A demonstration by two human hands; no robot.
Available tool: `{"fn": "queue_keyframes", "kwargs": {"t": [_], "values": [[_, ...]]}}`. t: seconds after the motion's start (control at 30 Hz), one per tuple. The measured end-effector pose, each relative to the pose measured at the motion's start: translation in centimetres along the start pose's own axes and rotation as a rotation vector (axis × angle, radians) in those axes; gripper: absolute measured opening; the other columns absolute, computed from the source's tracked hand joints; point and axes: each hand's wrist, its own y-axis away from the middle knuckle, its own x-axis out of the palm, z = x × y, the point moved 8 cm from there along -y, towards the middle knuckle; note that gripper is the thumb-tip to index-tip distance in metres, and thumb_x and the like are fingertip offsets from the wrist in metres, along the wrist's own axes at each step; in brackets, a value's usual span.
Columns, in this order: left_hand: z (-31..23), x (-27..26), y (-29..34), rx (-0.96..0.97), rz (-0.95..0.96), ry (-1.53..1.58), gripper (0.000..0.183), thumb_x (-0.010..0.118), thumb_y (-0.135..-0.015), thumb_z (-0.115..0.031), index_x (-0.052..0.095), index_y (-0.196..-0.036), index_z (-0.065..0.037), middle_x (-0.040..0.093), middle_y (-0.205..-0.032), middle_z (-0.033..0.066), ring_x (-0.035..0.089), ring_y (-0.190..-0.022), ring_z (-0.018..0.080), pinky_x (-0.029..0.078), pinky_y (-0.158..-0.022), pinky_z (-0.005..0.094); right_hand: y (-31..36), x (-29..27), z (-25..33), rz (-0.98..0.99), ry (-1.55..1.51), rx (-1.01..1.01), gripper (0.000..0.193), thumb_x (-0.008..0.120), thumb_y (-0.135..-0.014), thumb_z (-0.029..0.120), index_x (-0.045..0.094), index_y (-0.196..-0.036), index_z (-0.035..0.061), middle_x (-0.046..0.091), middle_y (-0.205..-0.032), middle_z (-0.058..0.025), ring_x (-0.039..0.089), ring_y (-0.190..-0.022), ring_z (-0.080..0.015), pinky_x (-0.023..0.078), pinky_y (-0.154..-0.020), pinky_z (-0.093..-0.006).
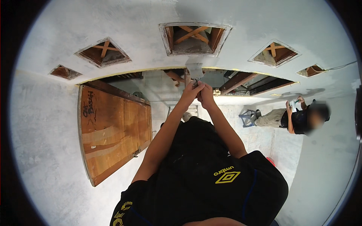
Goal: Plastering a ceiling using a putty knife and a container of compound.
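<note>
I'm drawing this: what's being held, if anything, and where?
A scraper, by its handle end, where left hand and right hand meet; exact grip unclear.

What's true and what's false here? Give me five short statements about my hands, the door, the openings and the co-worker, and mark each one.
1. The left hand and right hand are close together. True.
2. The brown door is on the picture's right side. False: it is on the left.
3. Only three openings show above the hands. False: five show.
4. The middle opening has crossed wood in it. True.
5. The co-worker wears a white top. False: the top is black.
</note>
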Motion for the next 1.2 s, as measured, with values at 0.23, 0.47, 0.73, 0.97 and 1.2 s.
{"fn": "queue_keyframes", "kwargs": {"t": [0.23, 0.47, 0.73, 0.97, 1.2], "values": [[1.0, -0.2, 0.5, -0.057, 0.004, 0.039, 0.028, 0.067, -0.095, -0.033, 0.061, -0.102, -0.007, 0.061, -0.089, 0.0007, 0.060, -0.082, 0.0102, 0.052, -0.075, 0.0277, 0.6, -0.1, -0.1, 0.017, 0.039, 0.024, 0.028, 0.052, -0.103, 0.028, 0.057, -0.083, 0.0090, 0.046, -0.056, 0.0020, 0.034, -0.037, -0.0065, 0.023, -0.033, -0.0236], [-0.3, -0.3, 0.9, -0.082, 0.048, 0.043, 0.026, 0.067, -0.095, -0.032, 0.061, -0.094, -0.007, 0.057, -0.081, -0.0005, 0.059, -0.077, 0.0099, 0.052, -0.073, 0.0289, 1.7, 0.7, 1.2, 0.053, 0.032, 0.060, 0.029, 0.050, -0.104, 0.025, 0.056, -0.082, 0.0081, 0.045, -0.057, 0.0017, 0.035, -0.037, -0.0067, 0.024, -0.033, -0.0222], [-5.1, 0.7, 1.2, 0.135, 0.000, 0.131, 0.026, 0.072, -0.092, -0.027, 0.064, -0.100, -0.004, 0.061, -0.081, 0.0011, 0.058, -0.073, 0.0097, 0.049, -0.069, 0.0266, 1.9, 3.0, 5.4, 0.091, 0.121, -0.114, 0.030, 0.050, -0.105, 0.026, 0.056, -0.082, 0.0075, 0.046, -0.057, 0.0009, 0.036, -0.038, -0.0064, 0.023, -0.032, -0.0228], [-6.1, 0.4, 1.9, 0.169, -0.044, 0.132, 0.029, 0.072, -0.091, -0.029, 0.064, -0.103, -0.003, 0.060, -0.078, 0.0004, 0.057, -0.071, 0.0092, 0.046, -0.065, 0.0265, 2.0, 4.4, 6.3, 0.061, 0.089, -0.159, 0.031, 0.053, -0.104, 0.028, 0.054, -0.081, 0.0076, 0.046, -0.056, 0.0016, 0.036, -0.038, -0.0054, 0.024, -0.033, -0.0224], [-6.5, -0.2, 2.6, 0.154, 0.005, 0.212, 0.039, 0.065, -0.096, -0.034, 0.058, -0.121, -0.005, 0.056, -0.092, -0.0011, 0.054, -0.085, 0.0092, 0.044, -0.076, 0.0264, 3.5, 5.8, 7.7, 0.014, 0.155, -0.349, 0.030, 0.054, -0.104, 0.029, 0.053, -0.083, 0.0076, 0.049, -0.060, 0.0018, 0.041, -0.044, -0.0044, 0.031, -0.036, -0.0227]]}}
